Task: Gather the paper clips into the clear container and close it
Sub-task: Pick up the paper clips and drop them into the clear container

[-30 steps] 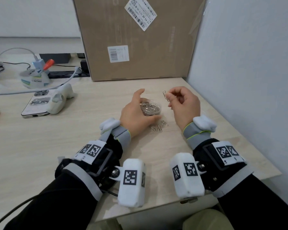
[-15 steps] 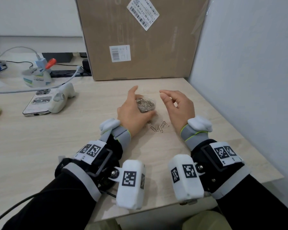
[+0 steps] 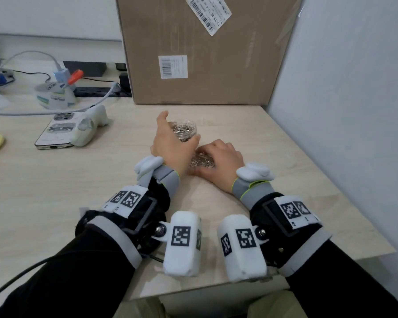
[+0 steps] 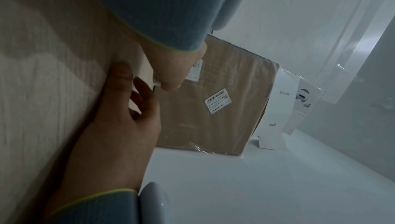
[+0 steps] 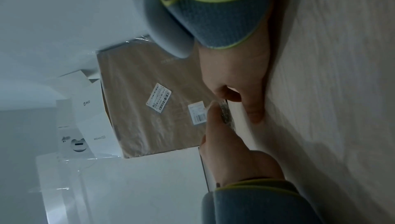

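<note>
Since half a second ago the right hand [image 3: 218, 159] has dropped onto the loose paper clips [image 3: 201, 162], fingers curled over them; left hand [image 3: 172, 145] grips the clear container [image 3: 186, 131], open and clip-filled, on the wooden table [image 3: 78, 191] before a cardboard box [image 3: 205, 49]

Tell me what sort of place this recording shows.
Probably an office or home desk: a light wood-grain tabletop, a large brown cardboard shipping box with barcode labels, and a smartphone beside charging cables.
</note>
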